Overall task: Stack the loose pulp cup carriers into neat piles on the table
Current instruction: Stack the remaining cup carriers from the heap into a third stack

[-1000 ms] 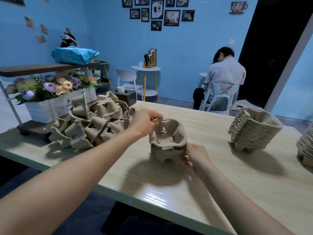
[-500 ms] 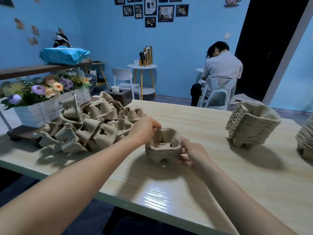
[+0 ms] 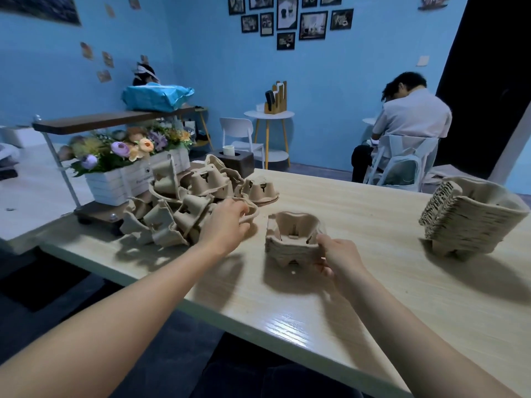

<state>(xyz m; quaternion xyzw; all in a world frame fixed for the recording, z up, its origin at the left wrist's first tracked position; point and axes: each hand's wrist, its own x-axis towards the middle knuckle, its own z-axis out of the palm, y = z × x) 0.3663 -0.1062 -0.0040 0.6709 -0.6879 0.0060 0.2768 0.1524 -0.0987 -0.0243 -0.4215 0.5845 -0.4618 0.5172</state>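
Wooden table (image 3: 359, 297), blue walls; right hand (image 3: 340, 258) grip holds small stack (image 3: 290, 242); left hand (image 3: 222, 225) grip unclear

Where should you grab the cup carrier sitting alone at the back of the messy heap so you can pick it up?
Probably by its flared bottom rim. That lone carrier sits upside down, apart from the loose heap, with its rim flat on the table. Come from the right or front, where the table is bare; the heap crowds its left side. The domed cups look harder to pinch.

Dim bluish light, glare on the table (image 3: 290, 326), soft shadows, wide-angle bending at edges.
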